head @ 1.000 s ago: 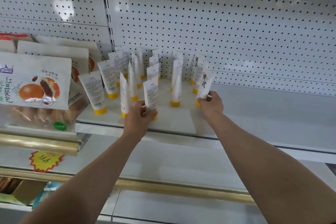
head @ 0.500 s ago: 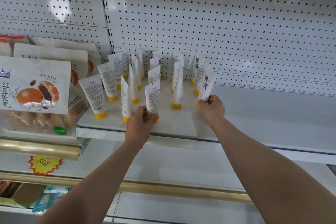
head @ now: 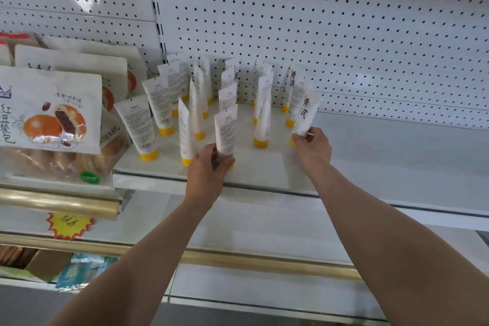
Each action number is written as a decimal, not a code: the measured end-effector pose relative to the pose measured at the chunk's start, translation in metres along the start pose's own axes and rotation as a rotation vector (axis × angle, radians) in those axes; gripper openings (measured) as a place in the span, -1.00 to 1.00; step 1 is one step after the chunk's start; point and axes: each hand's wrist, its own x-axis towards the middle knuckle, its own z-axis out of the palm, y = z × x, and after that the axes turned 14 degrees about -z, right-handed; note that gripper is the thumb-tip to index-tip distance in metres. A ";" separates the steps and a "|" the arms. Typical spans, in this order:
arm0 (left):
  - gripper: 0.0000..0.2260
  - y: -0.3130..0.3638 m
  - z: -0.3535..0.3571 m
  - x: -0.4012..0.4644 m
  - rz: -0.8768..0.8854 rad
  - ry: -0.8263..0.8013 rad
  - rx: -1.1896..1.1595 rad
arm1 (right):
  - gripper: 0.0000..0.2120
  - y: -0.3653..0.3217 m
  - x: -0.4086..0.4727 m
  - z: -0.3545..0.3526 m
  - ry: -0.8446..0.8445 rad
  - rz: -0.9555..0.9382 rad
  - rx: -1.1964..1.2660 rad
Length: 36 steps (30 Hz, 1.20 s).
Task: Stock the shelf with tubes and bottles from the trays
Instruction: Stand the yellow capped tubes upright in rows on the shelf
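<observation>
Several white tubes with yellow caps stand cap-down in rows on the white shelf [head: 397, 156]. My left hand [head: 209, 169] grips the lower end of the front tube [head: 226, 130] near the shelf's front edge. My right hand [head: 312, 144] pinches the bottom of the rightmost front tube [head: 304, 112], which leans slightly right and shows black characters. Both tubes' caps are mostly hidden by my fingers. No trays or bottles are in sight.
Bags of red bean buns [head: 50, 114] fill the shelf section on the left. A perforated white back panel [head: 317, 21] rises behind the tubes. Bare shelf stretches to the right. A gold rail [head: 60, 204] and a yellow price tag [head: 70, 225] sit below left.
Both hands stay on the same two tubes with almost no movement. The view has shifted slightly.
</observation>
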 end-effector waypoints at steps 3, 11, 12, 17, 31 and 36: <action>-0.73 0.001 0.000 -0.001 0.004 -0.004 -0.014 | -0.64 0.000 -0.001 -0.001 -0.001 -0.008 0.000; -0.75 -0.001 0.001 0.000 0.018 -0.003 -0.014 | -0.63 0.000 -0.002 -0.002 -0.001 -0.016 -0.005; -0.75 -0.002 0.001 -0.001 0.015 -0.006 -0.016 | -0.63 0.000 -0.002 -0.002 -0.001 -0.016 -0.005; -0.75 -0.003 0.002 -0.001 0.048 0.005 -0.005 | -0.62 -0.001 -0.003 -0.003 0.000 -0.007 0.000; -0.74 -0.008 0.005 0.002 0.076 0.034 0.034 | -0.66 -0.004 -0.010 -0.010 0.001 0.001 0.023; -0.74 -0.008 0.005 0.002 0.082 0.031 0.033 | -0.65 -0.002 -0.011 -0.009 0.002 -0.009 0.017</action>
